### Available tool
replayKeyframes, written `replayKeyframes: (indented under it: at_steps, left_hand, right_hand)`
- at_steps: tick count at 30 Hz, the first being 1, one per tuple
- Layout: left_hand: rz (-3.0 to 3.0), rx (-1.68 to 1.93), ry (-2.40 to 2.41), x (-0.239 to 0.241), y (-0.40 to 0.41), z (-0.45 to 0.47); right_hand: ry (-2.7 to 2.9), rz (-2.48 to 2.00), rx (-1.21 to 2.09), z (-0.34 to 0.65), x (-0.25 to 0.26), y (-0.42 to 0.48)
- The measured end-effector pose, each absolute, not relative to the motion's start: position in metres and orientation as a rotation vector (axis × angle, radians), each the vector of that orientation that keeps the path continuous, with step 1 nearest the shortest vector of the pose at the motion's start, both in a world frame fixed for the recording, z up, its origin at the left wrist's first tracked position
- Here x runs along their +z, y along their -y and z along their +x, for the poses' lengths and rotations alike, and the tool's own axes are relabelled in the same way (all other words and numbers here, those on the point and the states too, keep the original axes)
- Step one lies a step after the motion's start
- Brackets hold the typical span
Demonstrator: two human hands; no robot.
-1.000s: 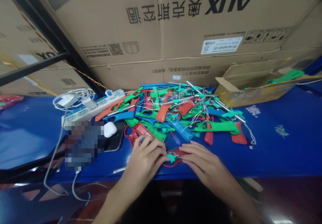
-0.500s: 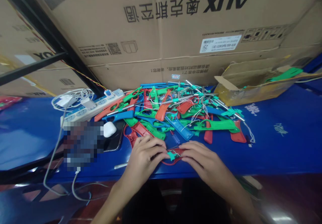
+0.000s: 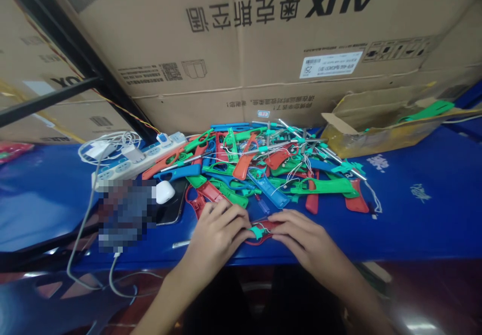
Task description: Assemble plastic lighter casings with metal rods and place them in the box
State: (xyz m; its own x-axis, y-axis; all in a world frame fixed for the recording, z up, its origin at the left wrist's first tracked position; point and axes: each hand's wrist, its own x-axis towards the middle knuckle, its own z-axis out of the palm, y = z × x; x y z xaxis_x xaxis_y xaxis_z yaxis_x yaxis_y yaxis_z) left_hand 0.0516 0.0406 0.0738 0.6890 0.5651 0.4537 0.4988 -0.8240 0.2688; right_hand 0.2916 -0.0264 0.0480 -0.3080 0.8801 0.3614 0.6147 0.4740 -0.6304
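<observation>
Both hands work at the near edge of the table point(image 3: 399, 234), bent over one small assembly. The left hand point(image 3: 226, 227) has its grip closed on the left end of a red shell point(image 3: 257, 243), thumb and fingertips brought together beside the turquoise part point(image 3: 257, 232) within it; the right hand point(image 3: 301, 234) pinches the right end, its fingers hiding much of that side. Between the two sets of fingertips a white wire point(image 3: 265, 228) crosses the shell's hollow. In this onlooker's judgement the piece is partly assembled: turquoise part and wire lie in or over the shell, but no second half covers them, and whether they are fully seated cannot be made out. Just beyond the hands lies a screwdriver point(image 3: 262, 205) with a bluish handle. Farther out spreads a heap of loose shells, among them a blue shell point(image 3: 269, 188), a green shell point(image 3: 327, 187) and a red-orange shell point(image 3: 357, 197), mixed with metal tubes point(image 3: 289, 128) and trailing wires; most of this stock appears to remain loose. To the right stands an open carton point(image 3: 380, 143) with a green piece point(image 3: 433, 110) at its mouth; to the left, a power strip point(image 3: 145, 160).
</observation>
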Motion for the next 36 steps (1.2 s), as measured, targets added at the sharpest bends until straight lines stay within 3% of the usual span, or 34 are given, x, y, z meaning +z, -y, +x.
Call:
replayKeyframes:
  at_steps: [7,28,36]
  left_hand:
    - [3.124,0.642,-0.642,0.084,-0.056,0.053]
    - [2.829,0.915,-0.904,0.072,-0.027,0.045]
    - [2.996,0.715,-0.714,0.078,-0.053,0.050]
  right_hand:
    - [2.037,-1.244,0.507,0.292,0.048,0.027]
    - [2.013,-1.265,0.532,0.292,0.050,0.026]
    - [2.018,-1.273,0.522,0.291,0.055,0.027]
